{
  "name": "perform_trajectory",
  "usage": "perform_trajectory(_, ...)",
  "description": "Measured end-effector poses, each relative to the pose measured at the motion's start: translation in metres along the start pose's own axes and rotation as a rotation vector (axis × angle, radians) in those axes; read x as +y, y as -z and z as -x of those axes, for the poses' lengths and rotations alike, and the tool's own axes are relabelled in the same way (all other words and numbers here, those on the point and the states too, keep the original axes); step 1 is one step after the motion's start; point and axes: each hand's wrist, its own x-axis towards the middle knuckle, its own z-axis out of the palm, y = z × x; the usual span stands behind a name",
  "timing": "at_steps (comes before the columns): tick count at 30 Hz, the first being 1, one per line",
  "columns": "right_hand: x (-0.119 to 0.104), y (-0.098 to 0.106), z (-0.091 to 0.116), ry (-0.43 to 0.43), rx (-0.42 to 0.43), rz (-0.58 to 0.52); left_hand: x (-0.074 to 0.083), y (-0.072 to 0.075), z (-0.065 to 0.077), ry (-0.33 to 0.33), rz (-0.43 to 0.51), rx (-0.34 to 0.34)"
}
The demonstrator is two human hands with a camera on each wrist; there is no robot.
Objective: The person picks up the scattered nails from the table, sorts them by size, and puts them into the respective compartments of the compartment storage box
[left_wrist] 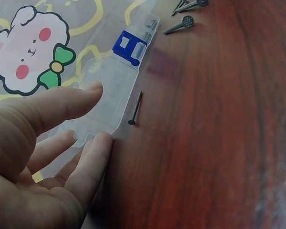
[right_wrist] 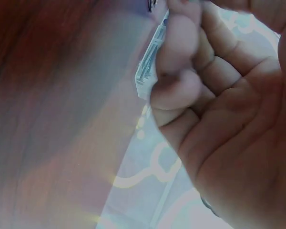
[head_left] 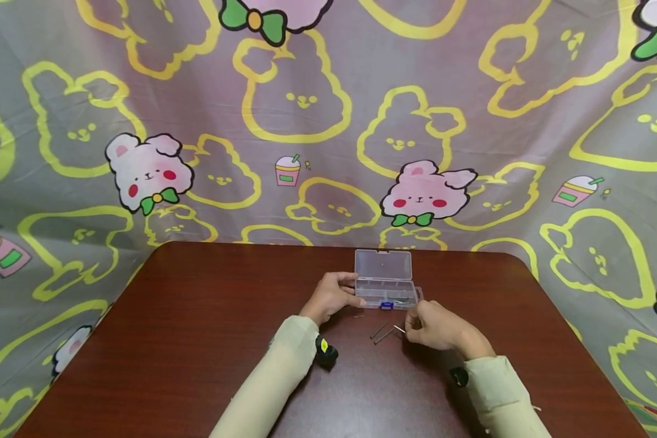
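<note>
You've got a grey-pink cloth backdrop (head_left: 356, 149) behind the tbl (head_left: 208, 322), w/ lg yellow bunny outlines (head_left: 301, 100), a few white-pink bunny faces (head_left: 424, 191) w/ red cheeks & green bows, plus pink drink cups (head_left: 288, 173) w/ green straws; your tbl is dk red-brown, wood-grained, w/ rounded far corners & a pale sheen at btm ctr, nearest you
</note>
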Motion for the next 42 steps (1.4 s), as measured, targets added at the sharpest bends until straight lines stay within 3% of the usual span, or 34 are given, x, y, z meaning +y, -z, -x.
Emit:
perform_trajectory(19,0.017,0.006,-0.016,-0.02,0.167,-0.012,-0.001,0.0,0.0,-0.008,-0.002,-0.001)
perform_trajectory(42,0.022,0.017,-0.044,-0.059,0.227,0.026,-0.001,0.0,-0.002,-0.018,-0.001,-0.001)
